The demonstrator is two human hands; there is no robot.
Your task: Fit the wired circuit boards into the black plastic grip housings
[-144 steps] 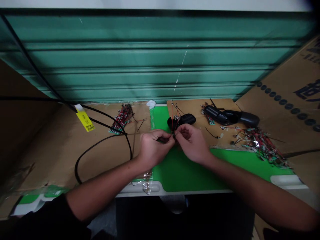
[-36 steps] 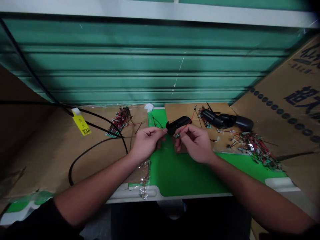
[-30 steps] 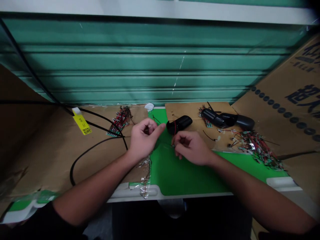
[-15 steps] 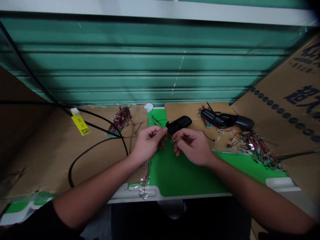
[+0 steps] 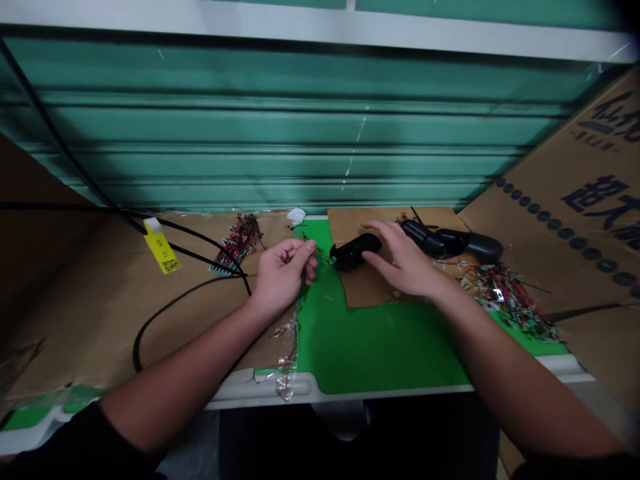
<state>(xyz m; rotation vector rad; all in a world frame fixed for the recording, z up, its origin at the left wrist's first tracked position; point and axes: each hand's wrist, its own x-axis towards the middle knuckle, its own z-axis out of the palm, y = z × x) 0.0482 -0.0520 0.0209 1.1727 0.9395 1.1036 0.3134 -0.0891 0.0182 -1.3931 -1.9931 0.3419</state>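
My left hand (image 5: 283,275) is curled above the edge of the green cutting mat (image 5: 380,347), its fingertips pinched on a thin dark wire (image 5: 320,256). That wire runs towards the left end of a black capsule-shaped housing (image 5: 354,252). My right hand (image 5: 406,263) is open, with its fingers spread around the right end of this housing. Further right, two more black housings (image 5: 465,243) lie together on a cardboard sheet (image 5: 360,287), clear of both hands.
A heap of wired small circuit boards (image 5: 505,293) lies at the right, and a bundle of them (image 5: 237,245) lies at the left. A black cable (image 5: 185,297), a yellow tag (image 5: 161,247) and clear plastic (image 5: 287,353) are near my left arm. A green shutter (image 5: 250,147) stands behind.
My right hand has left the left hand and moved right and forward, opening over the black housing. My left hand has drawn slightly left.
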